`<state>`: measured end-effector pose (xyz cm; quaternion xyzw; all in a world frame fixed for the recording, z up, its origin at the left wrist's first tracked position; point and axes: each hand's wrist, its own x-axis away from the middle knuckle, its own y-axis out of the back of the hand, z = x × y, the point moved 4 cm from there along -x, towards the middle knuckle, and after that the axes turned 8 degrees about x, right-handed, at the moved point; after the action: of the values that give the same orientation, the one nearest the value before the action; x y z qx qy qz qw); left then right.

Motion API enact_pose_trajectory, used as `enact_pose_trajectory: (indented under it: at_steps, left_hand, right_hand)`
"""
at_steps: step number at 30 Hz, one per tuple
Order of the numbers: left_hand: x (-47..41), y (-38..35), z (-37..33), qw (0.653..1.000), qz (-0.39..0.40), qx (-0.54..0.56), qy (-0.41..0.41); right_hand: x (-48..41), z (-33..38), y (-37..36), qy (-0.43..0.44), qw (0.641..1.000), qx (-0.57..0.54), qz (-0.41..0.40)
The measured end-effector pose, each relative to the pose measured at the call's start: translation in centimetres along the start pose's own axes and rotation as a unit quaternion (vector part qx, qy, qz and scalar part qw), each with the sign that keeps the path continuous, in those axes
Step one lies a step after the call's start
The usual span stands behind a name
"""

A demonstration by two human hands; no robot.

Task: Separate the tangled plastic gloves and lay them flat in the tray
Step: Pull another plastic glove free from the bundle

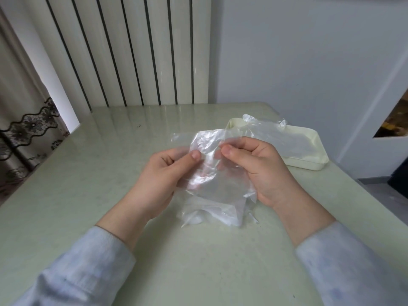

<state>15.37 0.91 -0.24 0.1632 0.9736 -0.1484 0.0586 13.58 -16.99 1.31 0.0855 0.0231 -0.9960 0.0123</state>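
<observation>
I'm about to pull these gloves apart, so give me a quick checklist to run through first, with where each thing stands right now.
1. Left hand pinches the glove bundle: ok.
2. Right hand pinches it on the other side: ok.
3. Layers separated: not ok, still one crumpled bunch.
4. Tray upright on the table, to the right: ok.
5. Clear film at the tray's near rim lying flat inside: cannot tell.
</observation>
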Motion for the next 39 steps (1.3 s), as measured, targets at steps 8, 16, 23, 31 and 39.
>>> enact_pose_trajectory:
  at_steps: [8,16,23,31,39]
  left_hand:
    - [0.4,0.1,-2.4,0.991,-0.012,0.126,-0.036]
    - [-0.6,2.2,-0.9,0.989,-0.137,0.045,-0.029]
    - [-0.8,3.6,-0.6,0.98,-0.188,-0.046,-0.042]
    - [-0.7,3.3,-0.5,0.974,-0.21,-0.067,-0.057]
    - [-0.5,2.8,-0.7,0.972,-0.211,-0.073,-0.073]
  right_hand:
    - [0.6,0.0,-0.8,-0.032,0.989,-0.032,0.142]
    - [-0.3,-1.7,0.2,-0.082,0.989,0.122,0.02]
    - [-0.4,-2.9,1.4,-0.078,0.807,0.571,0.128]
    - [-0.4,-3.3,1.8,-0.044,0.814,0.564,0.129]
    - [-0.6,-1.5,1.6,0.053,0.944,0.325,0.014]
